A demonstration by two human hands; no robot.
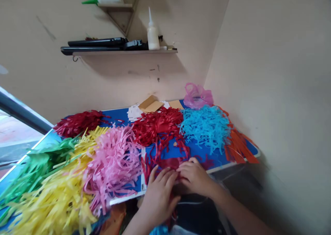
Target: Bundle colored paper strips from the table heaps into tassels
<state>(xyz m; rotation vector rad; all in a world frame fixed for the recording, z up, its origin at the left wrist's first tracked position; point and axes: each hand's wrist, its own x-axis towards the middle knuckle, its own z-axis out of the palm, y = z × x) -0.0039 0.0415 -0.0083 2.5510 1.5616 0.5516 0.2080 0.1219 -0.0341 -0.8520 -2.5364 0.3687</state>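
Observation:
My left hand (160, 193) is at the table's front edge, fingers bent over a dark red fringed paper piece (169, 163). Close against its fingertips, my right hand (193, 175) has its fingers curled at the same red paper. Both hands look closed on it, the thumbs low at the edge. Strips of the piece spread on the blue table (199, 151) beyond the fingers. Just behind lies a heap of red paper fringe (157, 124). Left of my left hand is a pink fringe heap (113, 159).
Yellow (57, 193) and green (38, 166) fringes lie at the left, more red (80, 122) at the back left. Light blue (205, 126) and orange (238, 145) fringes are at the right. Behind sit a brown envelope (150, 104) and a pink bag (198, 96). A wall shelf (124, 52) holds a bottle (153, 37).

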